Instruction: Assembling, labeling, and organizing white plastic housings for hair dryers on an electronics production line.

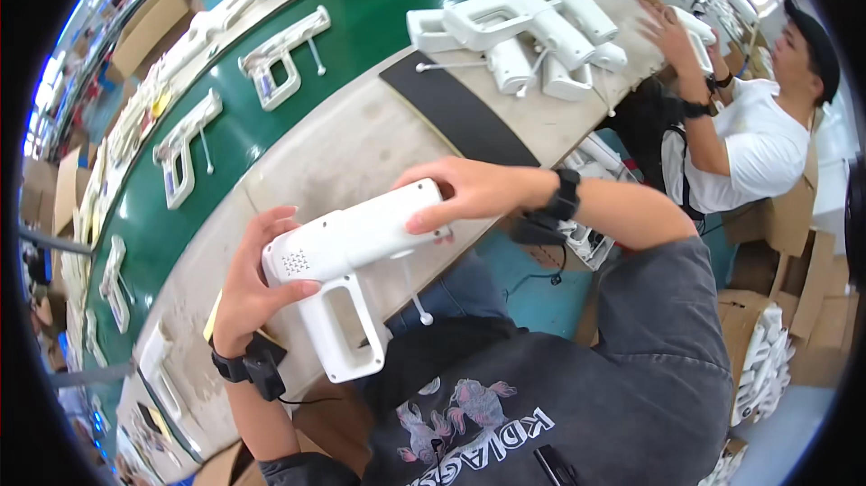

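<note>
Between my two hands is a white gun-shaped plastic device [361, 232], its long body tilted up to the right above the worktable. My left hand [248, 286] is wrapped round the end with the small speaker holes, thumb on top. At the opposite end my right hand [474, 190] grips the body from above. A looped handle [341, 328] points down toward my lap. Beside it hangs a thin white rod [417, 298] with a ball tip. The fingers behind the body are partly hidden.
Several similar white devices [532, 22] are piled on the worktable [311, 157] at the far right, past a black strip [460, 107]. Open halves [271, 62] lie along the green conveyor [225, 161]. A co-worker [749, 134] sits at the right, handling another white piece.
</note>
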A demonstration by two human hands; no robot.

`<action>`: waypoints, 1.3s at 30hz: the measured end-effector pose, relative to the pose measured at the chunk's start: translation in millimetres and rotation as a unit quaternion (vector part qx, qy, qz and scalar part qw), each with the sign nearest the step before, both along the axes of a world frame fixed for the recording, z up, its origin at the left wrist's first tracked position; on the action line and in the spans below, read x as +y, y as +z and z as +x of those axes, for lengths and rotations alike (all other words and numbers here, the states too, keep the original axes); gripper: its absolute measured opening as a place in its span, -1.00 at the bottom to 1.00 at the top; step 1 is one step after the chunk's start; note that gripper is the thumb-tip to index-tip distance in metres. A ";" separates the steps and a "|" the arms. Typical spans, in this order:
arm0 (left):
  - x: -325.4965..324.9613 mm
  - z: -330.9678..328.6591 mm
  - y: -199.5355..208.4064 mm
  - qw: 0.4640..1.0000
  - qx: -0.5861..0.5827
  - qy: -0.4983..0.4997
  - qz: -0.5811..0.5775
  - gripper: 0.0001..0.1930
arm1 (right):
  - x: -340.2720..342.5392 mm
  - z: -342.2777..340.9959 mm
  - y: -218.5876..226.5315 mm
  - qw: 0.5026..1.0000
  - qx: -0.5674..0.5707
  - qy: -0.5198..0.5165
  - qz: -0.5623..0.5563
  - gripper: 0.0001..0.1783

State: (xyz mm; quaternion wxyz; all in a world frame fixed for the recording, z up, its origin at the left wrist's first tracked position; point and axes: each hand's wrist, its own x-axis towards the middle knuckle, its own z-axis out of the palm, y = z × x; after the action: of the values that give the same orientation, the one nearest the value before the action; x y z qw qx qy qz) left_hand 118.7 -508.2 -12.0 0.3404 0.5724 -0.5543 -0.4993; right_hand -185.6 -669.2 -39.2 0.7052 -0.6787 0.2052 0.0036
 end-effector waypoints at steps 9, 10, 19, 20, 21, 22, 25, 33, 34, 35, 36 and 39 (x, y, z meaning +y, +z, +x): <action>-47.6 -16.6 -13.9 0.992 0.033 0.078 -0.089 -0.47 | 6.8 -138.5 31.4 0.912 -0.149 -0.381 0.028 -0.43; -49.1 -12.6 -21.5 0.995 0.017 0.086 -0.056 -0.49 | -1.3 -150.2 31.4 0.900 -0.158 -0.407 0.021 -0.43; -42.1 -1.9 -48.6 0.992 0.007 0.124 -0.011 -0.51 | -129.8 -250.5 25.5 0.765 -0.225 -0.604 0.004 -0.47; -41.7 -1.6 -49.1 0.991 0.007 0.131 -0.006 -0.51 | -148.2 -249.9 20.2 0.767 -0.228 -0.599 0.005 -0.47; -40.1 0.2 -50.0 0.990 0.006 0.142 -0.001 -0.52 | -168.2 -247.9 12.1 0.743 -0.203 -0.637 0.002 -0.46; -39.6 3.5 -52.6 0.988 0.003 0.151 -0.003 -0.52 | -188.0 -244.7 1.1 0.719 -0.176 -0.672 0.001 -0.46; -58.5 15.8 -68.6 0.982 -0.039 0.179 -0.039 -0.55 | -244.0 -275.5 -42.1 0.661 -0.116 -0.740 -0.049 -0.39; -165.4 102.5 -85.1 0.853 -0.416 0.302 -0.092 -0.23 | -274.0 -343.8 -54.6 0.629 0.293 -0.676 -0.248 0.06; -167.4 113.5 -85.0 0.839 -0.444 0.302 -0.091 -0.18 | -274.1 -319.9 -58.9 0.664 0.221 -0.675 -0.231 0.12; -180.4 107.5 -86.2 0.829 -0.463 0.296 -0.104 -0.08 | -274.9 -324.3 -55.2 0.672 0.229 -0.672 -0.210 0.14; -196.2 101.3 -87.0 0.829 -0.463 0.298 -0.101 -0.08 | -276.8 -327.8 -51.5 0.678 0.236 -0.670 -0.188 0.16; -245.9 78.1 -91.5 0.884 -0.346 0.312 0.026 0.29 | -265.0 -318.6 -37.2 0.693 0.256 -0.633 -0.232 -0.02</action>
State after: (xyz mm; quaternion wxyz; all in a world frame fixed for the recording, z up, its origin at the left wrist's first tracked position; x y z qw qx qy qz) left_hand 196.8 -754.1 -103.5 0.2500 0.8607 -0.4169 -0.1513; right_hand -504.2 -934.2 -76.3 0.2812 -0.5034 0.7526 -0.3178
